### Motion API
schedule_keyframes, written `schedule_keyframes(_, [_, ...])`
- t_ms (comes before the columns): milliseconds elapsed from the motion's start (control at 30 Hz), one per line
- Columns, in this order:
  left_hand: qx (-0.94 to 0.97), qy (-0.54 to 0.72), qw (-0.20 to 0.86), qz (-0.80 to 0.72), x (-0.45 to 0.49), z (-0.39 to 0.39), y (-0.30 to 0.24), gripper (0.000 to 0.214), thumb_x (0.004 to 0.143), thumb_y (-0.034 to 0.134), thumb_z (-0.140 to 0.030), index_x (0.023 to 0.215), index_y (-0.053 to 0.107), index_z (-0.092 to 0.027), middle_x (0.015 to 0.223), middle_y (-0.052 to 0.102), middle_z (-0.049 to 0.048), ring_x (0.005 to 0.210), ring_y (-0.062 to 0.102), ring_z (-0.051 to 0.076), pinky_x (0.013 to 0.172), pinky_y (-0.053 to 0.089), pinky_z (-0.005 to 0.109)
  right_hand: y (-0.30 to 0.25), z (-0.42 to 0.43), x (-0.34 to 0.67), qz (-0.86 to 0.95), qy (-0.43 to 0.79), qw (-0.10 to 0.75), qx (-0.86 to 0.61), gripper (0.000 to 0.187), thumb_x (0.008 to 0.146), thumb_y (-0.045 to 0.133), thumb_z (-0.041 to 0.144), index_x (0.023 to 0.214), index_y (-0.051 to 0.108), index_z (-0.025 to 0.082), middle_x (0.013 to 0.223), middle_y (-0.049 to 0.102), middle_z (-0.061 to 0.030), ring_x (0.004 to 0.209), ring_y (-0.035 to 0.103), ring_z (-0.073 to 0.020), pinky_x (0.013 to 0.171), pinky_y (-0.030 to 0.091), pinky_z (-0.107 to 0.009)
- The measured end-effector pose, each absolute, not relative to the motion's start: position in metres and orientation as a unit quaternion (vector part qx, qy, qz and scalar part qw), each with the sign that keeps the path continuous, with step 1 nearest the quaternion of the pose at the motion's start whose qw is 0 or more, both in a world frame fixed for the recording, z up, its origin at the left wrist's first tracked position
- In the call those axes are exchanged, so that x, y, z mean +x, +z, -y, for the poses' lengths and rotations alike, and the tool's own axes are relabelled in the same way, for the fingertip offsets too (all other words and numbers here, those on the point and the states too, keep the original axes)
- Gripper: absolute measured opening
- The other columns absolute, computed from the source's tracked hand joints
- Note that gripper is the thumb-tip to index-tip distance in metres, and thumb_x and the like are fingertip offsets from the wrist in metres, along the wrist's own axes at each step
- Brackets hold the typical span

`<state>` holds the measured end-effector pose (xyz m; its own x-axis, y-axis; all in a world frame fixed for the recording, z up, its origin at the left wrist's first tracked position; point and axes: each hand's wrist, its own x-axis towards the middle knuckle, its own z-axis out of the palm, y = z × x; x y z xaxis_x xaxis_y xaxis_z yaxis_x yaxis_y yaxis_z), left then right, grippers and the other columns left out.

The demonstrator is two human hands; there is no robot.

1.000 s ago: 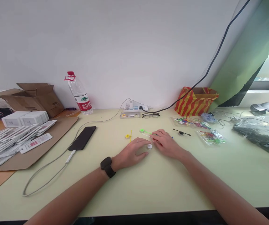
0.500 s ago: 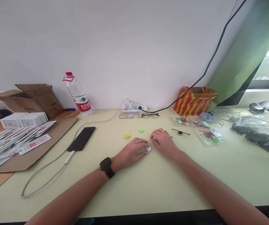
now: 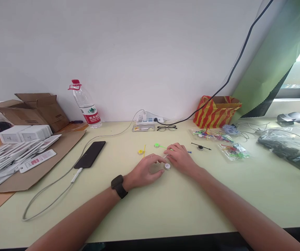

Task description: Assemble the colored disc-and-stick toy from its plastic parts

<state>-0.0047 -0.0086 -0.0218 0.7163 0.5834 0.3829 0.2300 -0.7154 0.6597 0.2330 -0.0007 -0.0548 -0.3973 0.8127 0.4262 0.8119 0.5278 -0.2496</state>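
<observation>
A small round white piece (image 3: 167, 166) on a clear base stands on the table between my hands. Just left of it, my left hand (image 3: 147, 170) has thumb and forefinger apart with nothing between them. My right hand (image 3: 179, 157) is closed in a pinch on a thin white stick (image 3: 165, 156), part of which its fingers hide. Beyond my hands lie a yellow disc (image 3: 140, 152) with a yellow stick (image 3: 144, 150) and a green disc (image 3: 156, 145) with a green stick. Right of my right hand is a black disc with a black arrow (image 3: 200, 147).
A phone (image 3: 90, 154) on a charging cable lies to the left, near stacked white tags (image 3: 11, 160) and a water bottle (image 3: 91, 111). Glasses (image 3: 166, 128) and a power strip (image 3: 148, 120) are at the wall. Bags of coloured parts (image 3: 234, 151) lie right.
My left thumb and forefinger have come apart, off the round white piece. That piece sits slightly further right. My right hand keeps its pinch on the white stick.
</observation>
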Motion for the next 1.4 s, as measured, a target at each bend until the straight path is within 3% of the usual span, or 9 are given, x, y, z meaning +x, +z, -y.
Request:
schedule_keyframes(133, [0.906,0.259,0.258,-0.213,-0.002,0.009,-0.021,0.043,0.093,0.07,-0.028,0.136,0.066,-0.03,0.134,0.068,0.0082,0.123,0.059,0.03,0.106,0.049,0.045,-0.054,0.002,0.232,0.841,0.003,0.26,-0.474,0.022,0.103,0.052,0.017,0.097,0.071,0.026,0.116,0.072,-0.0068,0.115,0.054,-0.027,0.096,0.042,-0.045])
schedule_keyframes(400, [0.912,0.272,0.235,-0.199,-0.001,0.007,-0.027,0.013,0.096,0.067,-0.031,0.105,0.075,-0.025,0.12,0.073,0.0098,0.114,0.06,0.028,0.096,0.053,0.043,-0.039,0.008,0.231,0.806,0.006,0.373,-0.461,0.018,0.105,0.043,0.017,0.098,0.058,0.024,0.102,0.071,-0.0067,0.107,0.059,-0.0253,0.098,0.042,-0.044])
schedule_keyframes(567, [0.866,0.264,0.345,-0.248,-0.003,0.006,-0.028,0.014,0.095,0.07,-0.033,0.104,0.071,-0.022,0.107,0.073,0.0073,0.098,0.066,0.021,0.088,0.056,0.035,-0.033,0.014,0.232,0.747,0.128,0.435,-0.487,0.014,0.107,0.038,0.026,0.099,0.05,0.024,0.09,0.061,-0.0039,0.081,0.056,-0.0216,0.075,0.045,-0.037])
schedule_keyframes(733, [0.785,0.298,0.46,-0.288,-0.003,0.0,-0.032,0.027,0.087,0.079,-0.037,0.105,0.073,-0.018,0.103,0.073,0.0073,0.088,0.068,0.018,0.086,0.058,0.033,-0.029,0.022,0.228,0.674,0.293,0.452,-0.506,0.016,0.107,0.04,0.037,0.1,0.048,0.025,0.079,0.05,0.0024,0.064,0.045,-0.0162,0.059,0.037,-0.03])
schedule_keyframes(900, [0.716,0.311,0.543,-0.31,-0.003,-0.005,-0.036,0.031,0.079,0.087,-0.038,0.098,0.076,-0.015,0.098,0.077,0.009,0.091,0.073,0.021,0.089,0.06,0.035,-0.026,0.027,0.226,0.625,0.395,0.477,-0.476,0.02,0.103,0.052,0.045,0.101,0.049,0.025,0.079,0.048,0.004,0.065,0.043,-0.0139,0.059,0.039,-0.028])
schedule_keyframes(1133, [0.658,0.319,0.602,-0.322,-0.006,-0.01,-0.036,0.045,0.072,0.093,-0.033,0.109,0.077,-0.016,0.109,0.079,0.0117,0.104,0.075,0.027,0.098,0.06,0.042,-0.019,0.03,0.225,0.678,0.348,0.48,-0.434,0.021,0.1,0.06,0.042,0.099,0.068,0.022,0.097,0.064,-0.0057,0.085,0.061,-0.0186,0.074,0.052,-0.033])
schedule_keyframes(1233, [0.656,0.312,0.619,-0.3,-0.007,-0.01,-0.034,0.049,0.074,0.092,-0.034,0.116,0.076,-0.017,0.116,0.078,0.0131,0.111,0.074,0.03,0.103,0.057,0.046,-0.02,0.034,0.221,0.706,0.345,0.462,-0.411,0.02,0.1,0.058,0.035,0.106,0.074,0.023,0.102,0.067,-0.0076,0.089,0.065,-0.0202,0.079,0.056,-0.036])
schedule_keyframes(1400, [0.681,0.306,0.604,-0.279,-0.007,-0.008,-0.031,0.039,0.082,0.086,-0.036,0.115,0.077,-0.017,0.12,0.077,0.013,0.116,0.073,0.031,0.105,0.056,0.045,-0.024,0.037,0.215,0.726,0.344,0.442,-0.399,0.017,0.097,0.06,0.025,0.11,0.071,0.026,0.103,0.075,-0.0051,0.095,0.07,-0.0204,0.083,0.059,-0.035])
